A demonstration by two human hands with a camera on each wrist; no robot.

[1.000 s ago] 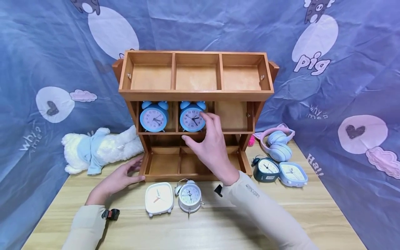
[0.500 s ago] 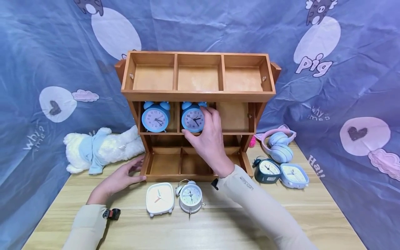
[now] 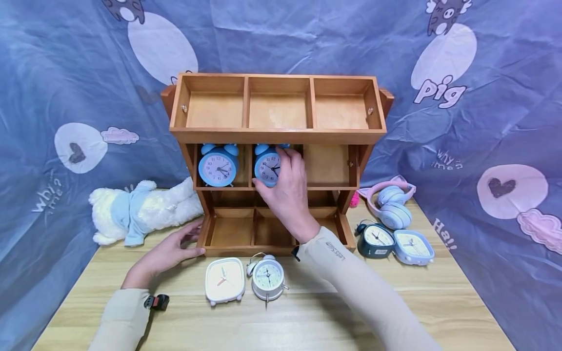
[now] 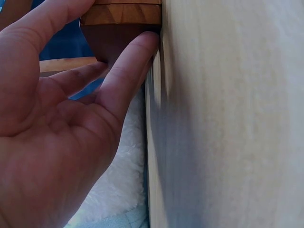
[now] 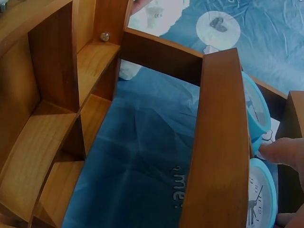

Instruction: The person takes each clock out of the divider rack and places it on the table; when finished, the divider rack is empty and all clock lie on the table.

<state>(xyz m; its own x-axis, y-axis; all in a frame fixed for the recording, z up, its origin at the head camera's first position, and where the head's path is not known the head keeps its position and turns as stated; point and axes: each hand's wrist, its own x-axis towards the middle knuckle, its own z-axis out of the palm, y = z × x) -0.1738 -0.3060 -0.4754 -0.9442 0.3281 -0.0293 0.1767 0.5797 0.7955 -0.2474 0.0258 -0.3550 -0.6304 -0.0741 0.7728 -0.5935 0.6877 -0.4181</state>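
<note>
A three-tier wooden shelf (image 3: 276, 135) stands on the table, each tier split into compartments. Two blue twin-bell alarm clocks sit in its middle tier: one alarm clock (image 3: 217, 168) in the left compartment, the other alarm clock (image 3: 266, 168) in the centre. My right hand (image 3: 287, 192) holds the centre one, thumb at its lower left and fingers at its right side, hiding part of the dial. In the right wrist view my thumb (image 5: 285, 151) shows beside the clocks. My left hand (image 3: 171, 251) touches the shelf's lower left corner with fairly straight fingers (image 4: 130, 64).
A white square clock (image 3: 225, 280) and a white twin-bell clock (image 3: 268, 277) lie before the shelf. On the right are a dark green clock (image 3: 376, 240), a light blue clock (image 3: 413, 247) and headphones (image 3: 395, 214). A white plush toy (image 3: 145, 209) lies on the left.
My right hand has moved slightly left and closed in on the centre blue clock, covering more of its dial. The left hand has stayed at the shelf's corner.
</note>
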